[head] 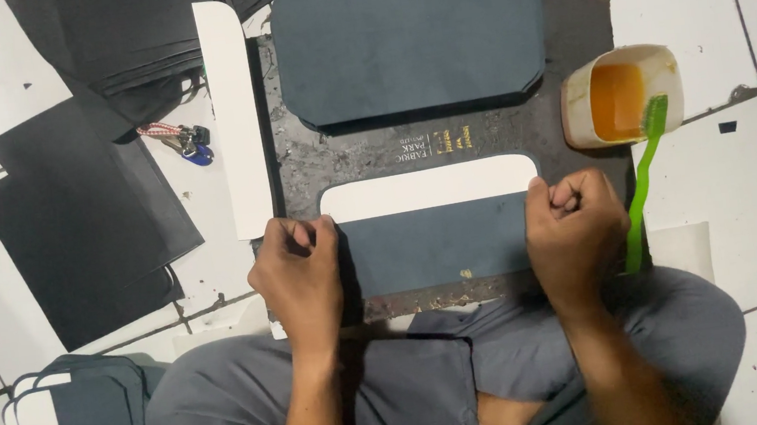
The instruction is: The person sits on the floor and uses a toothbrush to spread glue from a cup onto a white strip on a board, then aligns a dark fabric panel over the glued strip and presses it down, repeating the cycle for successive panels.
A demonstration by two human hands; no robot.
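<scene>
Pinching the side edges of a dark blue folded sheet (435, 244), left hand (299, 272) at nine o'clock and right hand (575, 229) at three are closing on it over the glue-stained board (372, 152) (light, probably stiff card, best gripped at its edges).

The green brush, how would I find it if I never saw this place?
Look at the dark work board on the white tiled floor, then go to its right edge, beside the person's right hand. A cream tub of orange glue stands there, and the green brush leans out of it, handle slanting down toward the knee. It is the only bright green thing around.
</scene>
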